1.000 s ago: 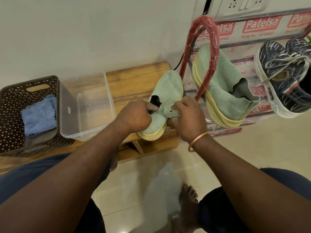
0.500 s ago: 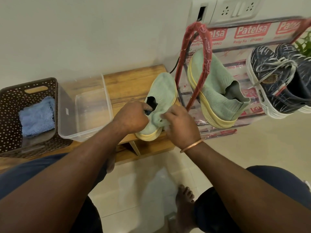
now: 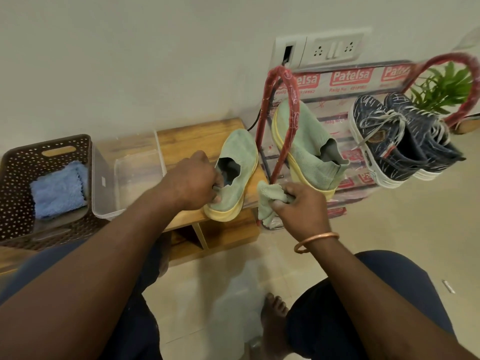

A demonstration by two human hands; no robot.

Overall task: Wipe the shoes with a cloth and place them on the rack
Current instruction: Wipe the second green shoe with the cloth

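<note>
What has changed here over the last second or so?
The right hand, gripping the green cloth, drew rightward off the green shoe on the bench; they are now apart. The left hand still holds that shoe's opening. The other green shoe and dark shoes on the rack and the blue cloth stayed put.

Left hand (image 3: 197, 178) grips the green shoe's (image 3: 235, 175) heel on the wooden bench (image 3: 187, 136) at frame center — right hand (image 3: 298, 206) pinches a green cloth (image 3: 267, 201) just beside it.

I count four shoes: a green shoe (image 3: 240, 157) at left, a second green shoe (image 3: 309, 144) and two dark blue shoes (image 3: 381, 136) on the one rack (image 3: 283, 74). Two cloths: a green cloth (image 3: 267, 198) and a blue cloth (image 3: 58, 188). One basket (image 3: 15, 162), one clear box (image 3: 104, 183).
</note>
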